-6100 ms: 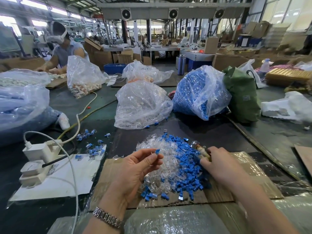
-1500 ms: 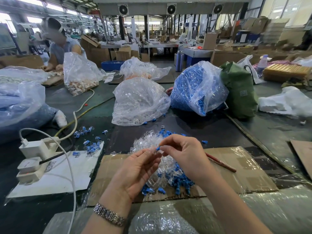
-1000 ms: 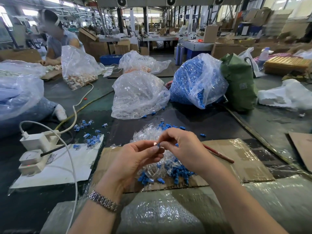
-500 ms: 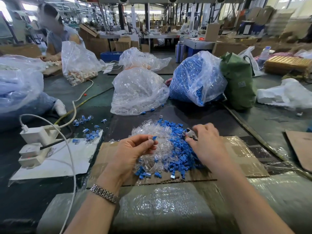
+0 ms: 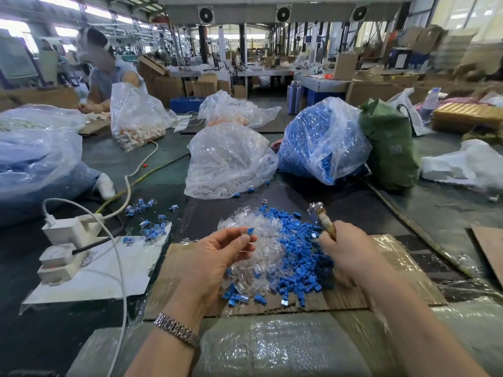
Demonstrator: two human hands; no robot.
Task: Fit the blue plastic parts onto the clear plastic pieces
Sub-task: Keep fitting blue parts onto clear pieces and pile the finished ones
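Stick tool [image 5: 324, 223] raised over cardboard [image 5: 394, 257]

Single head-worn wide-angle view, forward and down, close over the worktable [image 5: 272, 194], factory hall beyond.

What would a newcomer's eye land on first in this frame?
The mixed heap of small blue plastic parts and clear plastic pieces on the taped cardboard sheet, right between the hands. The left hand pinches a clear piece with a blue part, while the right hand grips a wooden-handled stick tool. Behind sits a clear plastic bag bulging with blue parts.
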